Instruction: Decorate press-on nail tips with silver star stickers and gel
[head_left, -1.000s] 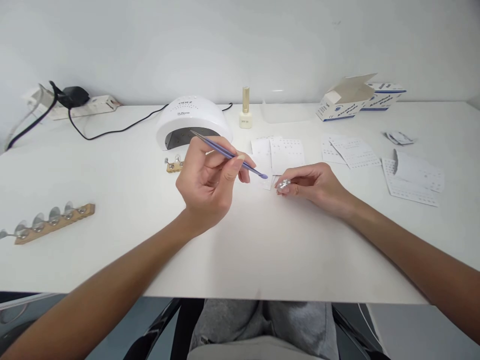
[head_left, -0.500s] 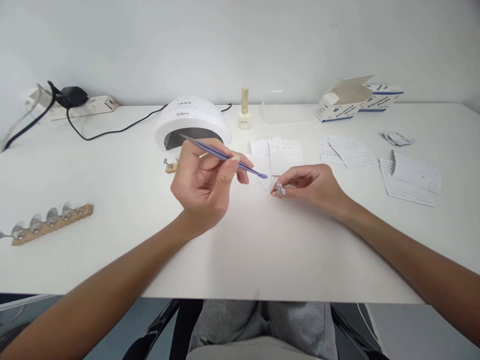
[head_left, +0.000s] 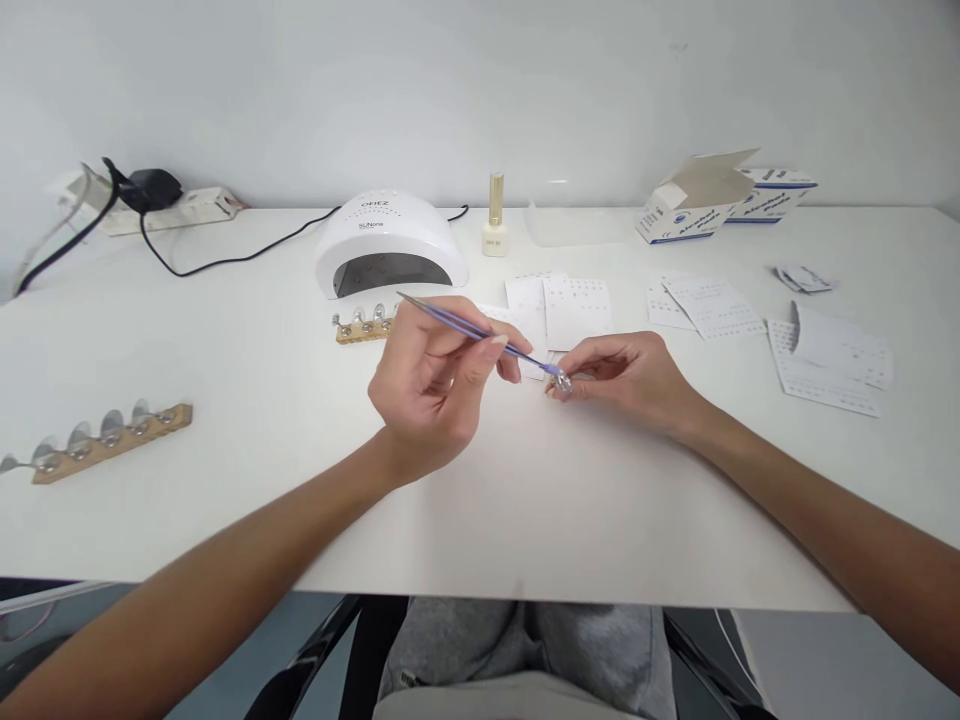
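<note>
My left hand (head_left: 431, 385) is closed round a thin purple tool (head_left: 465, 326), held like a pen, its tip pointing right and touching a small shiny silver nail piece (head_left: 562, 382). My right hand (head_left: 626, 375) pinches that nail piece between thumb and fingertips just above the white table (head_left: 525, 490). Both hands meet near the table's middle, in front of white sticker sheets (head_left: 559, 305).
A white nail lamp (head_left: 390, 245) and a polish bottle (head_left: 493, 230) stand at the back. Two wooden nail-tip holders (head_left: 109, 440) (head_left: 364, 325) lie to the left. A power strip with cables (head_left: 165, 205) is at far left; open boxes (head_left: 705, 200) and more sheets (head_left: 825, 355) at right.
My left hand has shifted right and lowered the tool, so its tip now touches the nail piece. My right hand has stayed almost in place, turning the piece slightly.
</note>
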